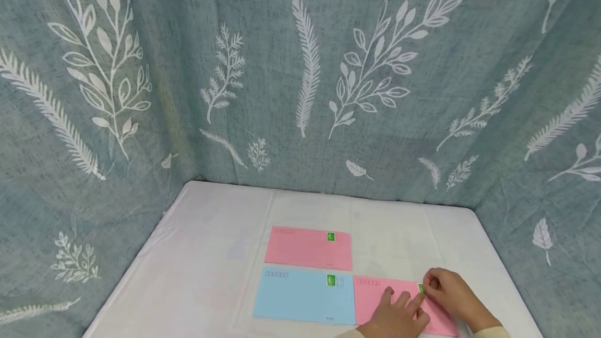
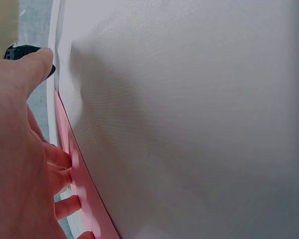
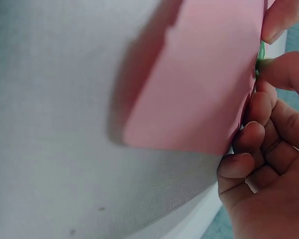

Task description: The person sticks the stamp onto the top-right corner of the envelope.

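Observation:
A pink envelope [image 1: 375, 296] lies at the table's front right, its row of small boxes along the top edge. My left hand [image 1: 396, 314] rests on it with spread fingertips, the index tip close beside a green stamp [image 1: 421, 288] at its upper right corner. From the right, my right hand [image 1: 448, 291] pinches at that stamp between thumb and forefinger, the other fingers curled. In the right wrist view, the green stamp [image 3: 261, 51] shows as a sliver at the fingertips, over the pink envelope [image 3: 189, 94]. The left wrist view shows the left fingers along the pink envelope's edge.
A blue envelope [image 1: 300, 296] with a green stamp [image 1: 331, 280] lies directly left of the worked one. Behind it is another pink envelope [image 1: 305, 249], also stamped [image 1: 331, 236]. A white cloth covers the table [image 1: 202, 244]; leaf-patterned curtains [image 1: 263, 67] hang behind and at both sides.

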A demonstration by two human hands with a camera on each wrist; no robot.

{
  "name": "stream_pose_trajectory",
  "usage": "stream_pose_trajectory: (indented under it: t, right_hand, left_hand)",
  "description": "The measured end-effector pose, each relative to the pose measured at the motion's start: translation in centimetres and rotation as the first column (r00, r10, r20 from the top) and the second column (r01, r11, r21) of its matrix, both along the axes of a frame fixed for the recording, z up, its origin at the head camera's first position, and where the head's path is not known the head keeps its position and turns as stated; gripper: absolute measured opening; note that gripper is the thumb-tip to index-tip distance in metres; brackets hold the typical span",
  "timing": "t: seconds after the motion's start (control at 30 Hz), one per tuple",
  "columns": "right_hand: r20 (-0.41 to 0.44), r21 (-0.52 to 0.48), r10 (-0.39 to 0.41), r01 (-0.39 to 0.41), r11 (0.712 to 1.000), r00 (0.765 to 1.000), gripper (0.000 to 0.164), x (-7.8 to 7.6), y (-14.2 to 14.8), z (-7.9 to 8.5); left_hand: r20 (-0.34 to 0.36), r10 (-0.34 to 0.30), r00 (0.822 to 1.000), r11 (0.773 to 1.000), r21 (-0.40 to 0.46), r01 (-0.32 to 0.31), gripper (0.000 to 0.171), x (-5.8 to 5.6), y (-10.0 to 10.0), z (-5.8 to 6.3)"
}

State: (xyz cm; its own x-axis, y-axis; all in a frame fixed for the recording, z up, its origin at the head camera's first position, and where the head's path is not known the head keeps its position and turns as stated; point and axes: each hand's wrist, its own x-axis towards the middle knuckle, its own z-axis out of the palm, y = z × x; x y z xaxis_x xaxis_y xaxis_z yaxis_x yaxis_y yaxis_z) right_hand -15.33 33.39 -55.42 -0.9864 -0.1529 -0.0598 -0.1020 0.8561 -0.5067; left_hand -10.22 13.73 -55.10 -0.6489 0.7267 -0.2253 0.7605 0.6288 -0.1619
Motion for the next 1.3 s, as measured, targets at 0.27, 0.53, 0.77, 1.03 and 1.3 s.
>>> stream_pose_trajectory:
  t: [0.27, 0.53, 0.77, 1.03, 1.3]
  right_hand:
    - [0.009, -0.016, 0.022, -0.022, 1.0, 1.0, 0.014, 0.3, 0.0, 0.3]
    - [-0.01, 0.003, 0.014, -0.014, 1.0, 1.0, 0.016, 0.6, 0.1, 0.2]
    - [-0.003, 0.009, 0.004, -0.004, 1.0, 1.0, 0.016, 0.2, 0.1, 0.1]
    - [0.022, -0.033, -0.018, 0.019, 0.999, 1.0, 0.016, 0.5, 0.2, 0.1]
    - [-0.005, -0.03, -0.012, 0.012, 0.999, 1.0, 0.016, 0.5, 0.2, 0.0]
  left_hand:
    - [0.046, 0.009, 0.999, 1.0, 0.024, -0.01, 0.046, 0.1, -0.1, 0.1]
    - [0.07, 0.008, 0.997, 1.0, -0.002, -0.008, 0.043, 0.0, 0.1, 0.0]
    - [0.048, 0.018, 0.999, 1.0, -0.005, -0.017, 0.042, -0.3, 0.4, -0.5]
    - [0.035, 0.021, 0.999, 0.999, -0.032, -0.02, 0.042, -0.4, 0.4, -0.9]
    - [0.025, 0.008, 1.0, 1.0, 0.001, -0.008, 0.044, -0.3, 0.1, -0.5]
